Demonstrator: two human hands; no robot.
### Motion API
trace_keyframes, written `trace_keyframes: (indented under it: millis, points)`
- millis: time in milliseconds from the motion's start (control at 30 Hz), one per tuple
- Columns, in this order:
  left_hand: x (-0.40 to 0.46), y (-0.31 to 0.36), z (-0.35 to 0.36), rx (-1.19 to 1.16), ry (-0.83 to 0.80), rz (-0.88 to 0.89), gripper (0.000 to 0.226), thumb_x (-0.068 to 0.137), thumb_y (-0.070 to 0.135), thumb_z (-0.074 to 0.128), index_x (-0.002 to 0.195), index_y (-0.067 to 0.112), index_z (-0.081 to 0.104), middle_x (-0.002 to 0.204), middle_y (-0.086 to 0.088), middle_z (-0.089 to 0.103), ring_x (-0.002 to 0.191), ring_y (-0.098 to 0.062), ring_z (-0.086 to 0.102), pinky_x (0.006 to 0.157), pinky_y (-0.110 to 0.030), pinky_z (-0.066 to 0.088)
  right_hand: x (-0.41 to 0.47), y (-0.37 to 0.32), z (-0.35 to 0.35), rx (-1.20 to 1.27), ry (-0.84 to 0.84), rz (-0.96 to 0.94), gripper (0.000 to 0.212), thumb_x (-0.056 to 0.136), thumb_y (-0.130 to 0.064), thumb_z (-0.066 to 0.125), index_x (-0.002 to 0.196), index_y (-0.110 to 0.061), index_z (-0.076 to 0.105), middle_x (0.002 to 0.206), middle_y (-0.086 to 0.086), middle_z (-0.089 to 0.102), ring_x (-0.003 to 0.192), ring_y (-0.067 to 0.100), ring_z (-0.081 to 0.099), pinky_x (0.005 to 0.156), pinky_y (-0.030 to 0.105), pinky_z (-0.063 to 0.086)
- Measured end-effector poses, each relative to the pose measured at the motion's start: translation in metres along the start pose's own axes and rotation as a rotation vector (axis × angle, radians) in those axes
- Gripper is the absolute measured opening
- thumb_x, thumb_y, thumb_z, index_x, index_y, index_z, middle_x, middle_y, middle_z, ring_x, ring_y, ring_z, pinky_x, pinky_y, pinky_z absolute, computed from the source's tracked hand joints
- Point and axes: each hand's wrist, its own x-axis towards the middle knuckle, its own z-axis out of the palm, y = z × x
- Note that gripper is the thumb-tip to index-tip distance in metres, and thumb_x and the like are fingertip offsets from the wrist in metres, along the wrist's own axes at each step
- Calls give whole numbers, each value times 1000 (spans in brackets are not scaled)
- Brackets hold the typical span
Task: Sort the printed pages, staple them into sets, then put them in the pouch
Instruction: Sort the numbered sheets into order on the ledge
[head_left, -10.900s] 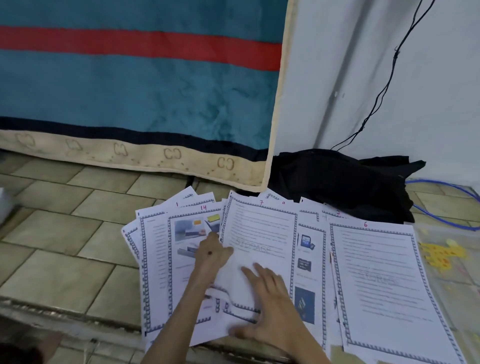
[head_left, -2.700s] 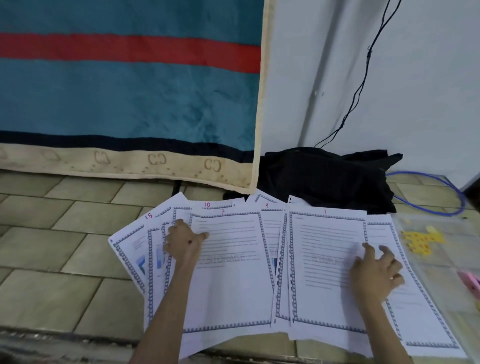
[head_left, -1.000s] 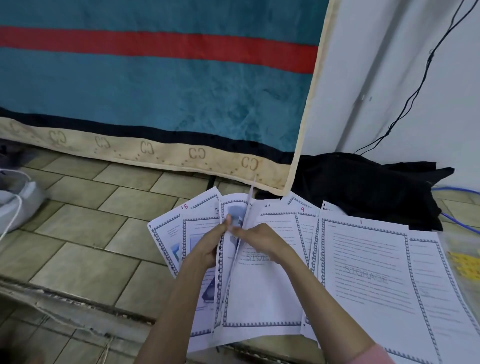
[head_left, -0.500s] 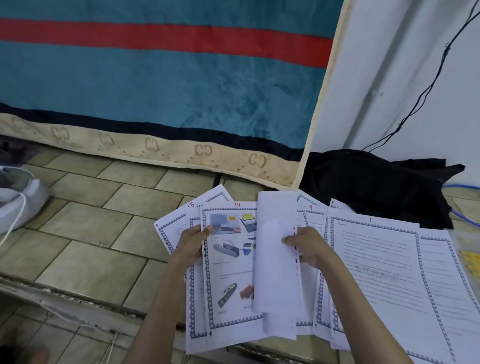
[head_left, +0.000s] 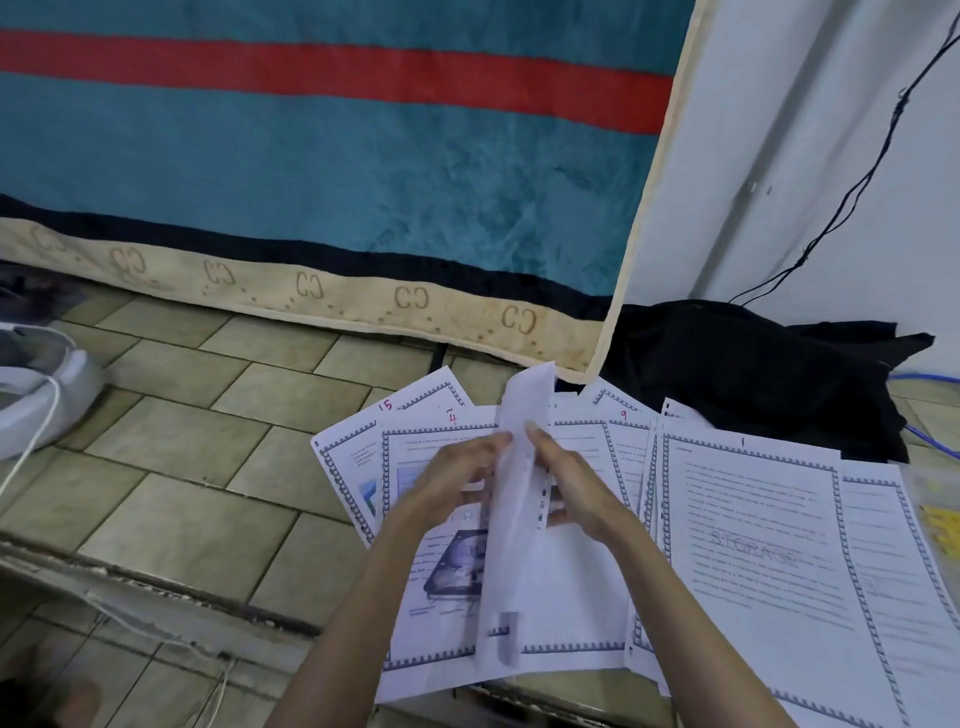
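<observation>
Tiled floor (head_left: 171, 452) w/ pages (head_left: 748, 545) fanned out, numbered 15, 14, 9, 1. Left hand (head_left: 457, 478) & right hand (head_left: 566, 483) each pinch one sheet (head_left: 511, 519) edge-on above the fan. Sorting step, nothing stapled yet. Next: read its no., slot in order.

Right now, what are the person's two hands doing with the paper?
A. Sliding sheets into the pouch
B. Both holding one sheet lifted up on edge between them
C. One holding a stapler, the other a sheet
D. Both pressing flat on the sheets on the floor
B: the left hand and right hand both grip one sheet that stands on edge above the pages spread on the floor; no stapler shows.
</observation>
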Motion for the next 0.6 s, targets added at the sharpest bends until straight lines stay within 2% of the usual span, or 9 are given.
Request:
trace_keyframes:
  millis: [67,133,167,200,267,333,400,467,600]
  points:
    - [1,-4,8,118,9,52,33,91,15,57,123,24,60,125,-1,60,107,-15,58,86,-28,52,3,-3,4,-72,-6,-39,45,85,-62,48,98,-24,67,90,0,69,84,16,65,61,26,51]
    - [-3,-3,5,17,56,72,34,92,6,53,123,19,59,121,-4,61,99,-14,60,74,-21,54,7,-1,5,-124,13,-56,33,93,-46,49,96,-17,64,86,3,67,78,18,64,59,26,51]
    - [-4,-4,-2,-10,157,89,33,93,4,51,122,18,61,121,-6,61,95,-16,60,71,-22,54,11,3,4,-126,19,-50,31,96,-38,47,94,-12,63,83,6,64,74,20,61,59,26,49]
    - [-4,-6,-11,64,311,105,33,93,5,51,121,18,61,123,-7,60,96,-19,59,74,-25,54,14,7,3,-127,34,-51,30,97,-33,46,87,-9,60,78,8,59,69,20,57,57,26,45]
    - [-6,-11,-32,434,663,94,33,92,10,51,124,19,59,130,-9,56,105,-26,56,84,-33,50,20,15,0,-136,87,-70,34,97,-29,48,67,-14,45,63,3,42,57,16,42,53,24,32]
    - [-8,-19,-48,657,858,69,38,91,15,53,128,17,54,135,-13,48,120,-33,46,97,-40,41,26,23,-1,-127,122,-74,41,96,-27,50,60,-19,32,57,-3,30,51,13,30,51,24,24]
    - [-11,-20,-54,562,854,47,46,90,17,57,135,9,46,137,-17,47,126,-34,43,101,-38,37,28,26,-1,-132,138,-91,46,96,-27,52,59,-21,25,55,-4,24,47,11,24,48,24,19]
    - [-11,-18,-57,394,793,57,47,90,18,60,132,3,47,133,-16,53,121,-32,51,96,-34,40,33,32,-2,-121,142,-109,46,94,-26,54,59,-21,25,55,-4,23,46,11,24,47,23,19]
    - [-15,-18,-62,56,606,74,25,90,21,60,109,6,65,107,-14,67,86,-27,63,76,-31,48,35,42,-5,-60,137,-101,44,92,-25,57,55,-19,35,48,-7,33,39,6,33,42,16,26]
